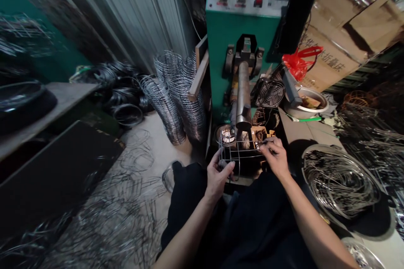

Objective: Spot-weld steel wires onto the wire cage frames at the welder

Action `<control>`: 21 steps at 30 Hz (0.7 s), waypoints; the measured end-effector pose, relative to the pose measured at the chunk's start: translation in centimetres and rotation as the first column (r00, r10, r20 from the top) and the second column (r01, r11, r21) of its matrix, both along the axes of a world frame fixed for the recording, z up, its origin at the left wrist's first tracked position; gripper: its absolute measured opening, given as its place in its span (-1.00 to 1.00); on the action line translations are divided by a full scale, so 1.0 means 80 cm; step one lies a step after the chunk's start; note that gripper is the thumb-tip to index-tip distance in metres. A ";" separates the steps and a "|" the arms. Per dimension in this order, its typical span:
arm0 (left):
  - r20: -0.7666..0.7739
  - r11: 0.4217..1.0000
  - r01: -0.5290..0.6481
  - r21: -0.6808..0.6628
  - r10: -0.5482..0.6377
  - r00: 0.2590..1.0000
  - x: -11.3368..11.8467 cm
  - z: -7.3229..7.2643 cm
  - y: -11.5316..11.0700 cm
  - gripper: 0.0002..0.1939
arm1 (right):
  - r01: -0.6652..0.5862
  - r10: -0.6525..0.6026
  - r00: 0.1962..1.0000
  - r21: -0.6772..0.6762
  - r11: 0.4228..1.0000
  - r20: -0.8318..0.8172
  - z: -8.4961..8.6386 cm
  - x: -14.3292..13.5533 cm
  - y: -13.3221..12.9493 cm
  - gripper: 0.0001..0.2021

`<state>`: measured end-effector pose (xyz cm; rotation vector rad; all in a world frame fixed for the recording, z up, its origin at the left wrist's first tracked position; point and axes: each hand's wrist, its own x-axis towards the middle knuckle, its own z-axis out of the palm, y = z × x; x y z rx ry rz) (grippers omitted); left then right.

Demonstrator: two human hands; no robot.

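A thin wire frame [241, 157] made of several bent rods is held between my two hands, just below the arm of a green machine [217, 59]. My left hand [219, 172] grips its left side, thumb and fingers closed around the wires. At the right end, my right hand [274, 154] pinches the frame with fingers closed. Above the frame juts the machine's round metal cylinder [243, 96], apart from my hands. The exact spots where the fingertips meet the wire are partly hidden.
Stacks of wire rings [170, 105] stand left of the machine. A round tub [341, 180] of bent wires sits at the right. Loose wire pieces [126, 206] cover the floor at left. Cardboard boxes [341, 54] and a white basin [307, 111] are at the back right.
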<state>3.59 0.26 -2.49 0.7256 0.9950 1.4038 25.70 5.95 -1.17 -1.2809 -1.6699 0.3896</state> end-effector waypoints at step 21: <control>0.041 0.999 -0.047 -0.005 0.047 0.998 0.002 0.002 0.034 -0.06 | -0.026 0.025 0.999 0.015 1.000 0.034 0.004 -0.008 0.043 -0.63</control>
